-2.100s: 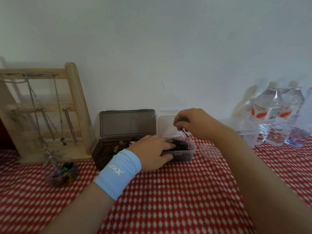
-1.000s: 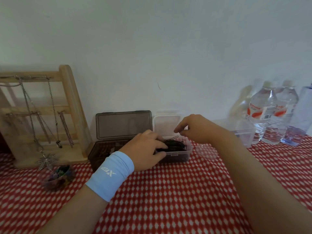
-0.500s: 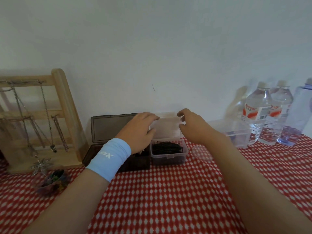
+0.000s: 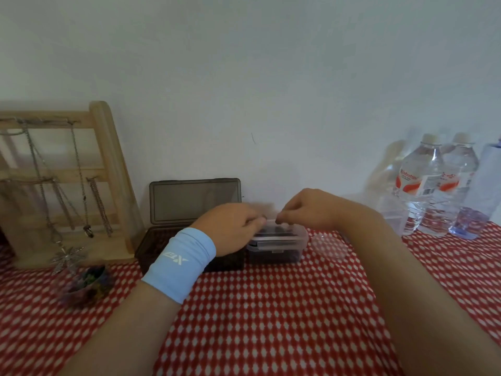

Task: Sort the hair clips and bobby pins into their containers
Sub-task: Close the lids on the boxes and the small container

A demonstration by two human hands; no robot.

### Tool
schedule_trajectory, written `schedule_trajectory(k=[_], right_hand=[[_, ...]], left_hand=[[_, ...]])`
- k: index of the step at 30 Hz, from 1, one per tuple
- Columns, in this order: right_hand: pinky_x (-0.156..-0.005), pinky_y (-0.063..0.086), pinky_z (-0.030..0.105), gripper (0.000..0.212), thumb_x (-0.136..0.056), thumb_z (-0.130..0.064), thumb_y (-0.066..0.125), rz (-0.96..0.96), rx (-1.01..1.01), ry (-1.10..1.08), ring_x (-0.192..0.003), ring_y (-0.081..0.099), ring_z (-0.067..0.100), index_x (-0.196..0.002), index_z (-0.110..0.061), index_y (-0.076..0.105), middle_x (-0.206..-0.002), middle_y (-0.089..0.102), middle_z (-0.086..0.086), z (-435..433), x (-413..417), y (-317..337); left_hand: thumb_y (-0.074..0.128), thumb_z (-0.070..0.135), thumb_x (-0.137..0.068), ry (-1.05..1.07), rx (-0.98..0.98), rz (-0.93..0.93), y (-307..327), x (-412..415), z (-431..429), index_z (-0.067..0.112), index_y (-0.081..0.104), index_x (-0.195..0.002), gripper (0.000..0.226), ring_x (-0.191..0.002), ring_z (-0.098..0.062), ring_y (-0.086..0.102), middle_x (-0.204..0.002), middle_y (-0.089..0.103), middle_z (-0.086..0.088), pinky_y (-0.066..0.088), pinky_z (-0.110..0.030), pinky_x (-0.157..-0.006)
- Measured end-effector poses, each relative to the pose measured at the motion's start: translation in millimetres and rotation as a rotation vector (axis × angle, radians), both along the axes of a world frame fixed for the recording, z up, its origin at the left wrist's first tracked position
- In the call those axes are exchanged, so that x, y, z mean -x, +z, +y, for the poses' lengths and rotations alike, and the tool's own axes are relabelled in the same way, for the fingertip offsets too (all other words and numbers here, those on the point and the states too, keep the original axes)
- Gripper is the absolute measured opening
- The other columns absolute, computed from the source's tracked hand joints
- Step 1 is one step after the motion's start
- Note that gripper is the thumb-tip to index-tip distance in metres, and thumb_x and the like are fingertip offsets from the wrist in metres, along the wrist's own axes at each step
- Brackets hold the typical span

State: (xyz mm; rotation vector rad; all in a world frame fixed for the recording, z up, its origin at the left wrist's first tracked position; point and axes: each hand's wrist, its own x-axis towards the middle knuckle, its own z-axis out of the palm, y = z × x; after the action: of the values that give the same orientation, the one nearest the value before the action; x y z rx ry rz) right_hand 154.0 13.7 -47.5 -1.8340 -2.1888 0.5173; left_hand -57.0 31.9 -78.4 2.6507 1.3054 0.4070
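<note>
Bobby pins [image 4: 275,257] look done: by the table's [image 4: 271,316] back edge my left hand [image 4: 233,230] and right hand [image 4: 307,211] pinch their lid [image 4: 282,234], upright before, nearly shut.

Camera setup: a single wide-angle unit worn on my head, facing forward and tilted slightly down across the table. The white wall [image 4: 244,77] fills the upper half of the frame and the red checked tablecloth [image 4: 271,308] fills the lower half. My forearms enter from the bottom edge and converge at mid-frame. There my left hand [image 4: 233,230] and right hand [image 4: 309,210] pinch the lid [image 4: 273,236] of the clear box [image 4: 273,255], close to the lens and slightly blurred. Field limits: the wooden jewellery stand [image 4: 108,158] at the left edge and the water bottles [image 4: 423,185] at the right edge.
</note>
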Motion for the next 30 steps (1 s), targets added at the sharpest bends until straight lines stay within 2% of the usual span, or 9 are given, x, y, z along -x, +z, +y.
schedule_trajectory(k=[3,7,11,13,16,19,22,26,30], right_hand=[[-0.077,0.043,0.022,0.023,-0.083,-0.045,0.074,-0.095,0.014,0.065,-0.096,0.058,0.003,-0.105,-0.039,0.078,-0.098,0.063,-0.022,0.3,2.9,-2.8],[-0.090,0.039,0.030,0.033,-0.073,-0.051,0.082,-0.123,0.012,0.064,-0.115,0.052,0.011,-0.102,-0.039,0.072,-0.119,0.055,-0.016,3.3,4.6,-9.2],[-0.093,0.042,0.032,0.049,-0.070,-0.053,0.084,-0.156,0.076,0.086,-0.116,0.051,0.013,-0.109,-0.042,0.057,-0.122,0.052,-0.016,3.6,7.6,-13.3],[-0.096,0.045,0.033,0.059,-0.069,-0.053,0.085,-0.145,0.093,0.091,-0.115,0.052,0.014,-0.118,-0.044,0.052,-0.129,0.052,-0.015,4.4,10.9,-15.9],[-0.098,0.046,0.034,0.072,-0.069,-0.051,0.085,-0.168,0.073,0.103,-0.118,0.053,0.015,-0.131,-0.048,0.048,-0.136,0.051,-0.013,4.6,13.4,-17.4],[-0.096,0.047,0.034,0.070,-0.068,-0.051,0.083,-0.232,0.018,0.122,-0.115,0.053,0.016,-0.129,-0.050,0.048,-0.137,0.051,-0.011,4.1,15.3,-19.0],[-0.093,0.048,0.034,0.069,-0.066,-0.049,0.082,-0.264,-0.003,0.121,-0.110,0.054,0.017,-0.126,-0.049,0.047,-0.134,0.052,-0.010,5.2,17.4,-21.1],[-0.089,0.049,0.032,0.068,-0.067,-0.047,0.084,-0.291,-0.005,0.116,-0.105,0.054,0.016,-0.124,-0.045,0.047,-0.130,0.053,-0.008,5.1,20.3,-21.0],[-0.099,0.048,0.040,0.077,-0.069,-0.054,0.083,-0.256,0.082,0.103,-0.114,0.052,0.020,-0.134,-0.043,0.043,-0.138,0.048,-0.005,6.6,21.0,-21.0]], left_hand=[[0.039,0.050,-0.100,-0.003,-0.011,0.111,-2.2,-3.4,-2.8,0.029,0.070,-0.116,0.040,-0.104,-0.016,0.055,-0.113,0.057,0.005,0.045,-0.040,-0.094],[0.050,0.063,-0.090,-0.006,-0.028,0.201,0.6,-4.7,-6.4,0.035,0.068,-0.119,0.044,-0.109,-0.016,0.052,-0.121,0.053,0.008,0.046,-0.040,-0.095],[0.066,0.057,-0.084,-0.026,0.032,0.107,-1.7,-1.9,-5.4,0.030,0.067,-0.123,0.047,-0.119,-0.013,0.046,-0.130,0.048,0.010,0.041,-0.032,-0.101],[0.071,0.054,-0.081,-0.036,0.031,0.061,-3.4,-0.7,-5.6,0.029,0.068,-0.120,0.046,-0.117,-0.012,0.048,-0.130,0.050,0.010,0.041,-0.030,-0.098],[0.073,0.056,-0.078,-0.033,0.005,0.044,-5.0,-2.0,-6.7,0.030,0.068,-0.117,0.047,-0.104,-0.012,0.054,-0.117,0.055,0.010,0.045,-0.029,-0.089],[0.073,0.052,-0.078,-0.037,-0.024,0.025,-7.2,-4.3,-7.5,0.026,0.072,-0.108,0.040,-0.091,-0.013,0.058,-0.102,0.061,0.007,0.050,-0.031,-0.081],[0.072,0.051,-0.077,-0.037,-0.061,0.024,-11.6,-7.0,-5.9,0.026,0.074,-0.103,0.036,-0.085,-0.014,0.060,-0.095,0.066,0.005,0.053,-0.036,-0.078],[0.070,0.054,-0.077,-0.031,-0.087,0.057,-15.9,-7.6,-4.1,0.028,0.072,-0.108,0.040,-0.088,-0.014,0.058,-0.102,0.063,0.006,0.052,-0.034,-0.078],[0.069,0.049,-0.084,-0.077,0.010,0.000,-13.4,1.5,-4.4,0.028,0.066,-0.123,0.044,-0.108,-0.008,0.051,-0.125,0.054,0.011,0.045,-0.029,-0.096]])
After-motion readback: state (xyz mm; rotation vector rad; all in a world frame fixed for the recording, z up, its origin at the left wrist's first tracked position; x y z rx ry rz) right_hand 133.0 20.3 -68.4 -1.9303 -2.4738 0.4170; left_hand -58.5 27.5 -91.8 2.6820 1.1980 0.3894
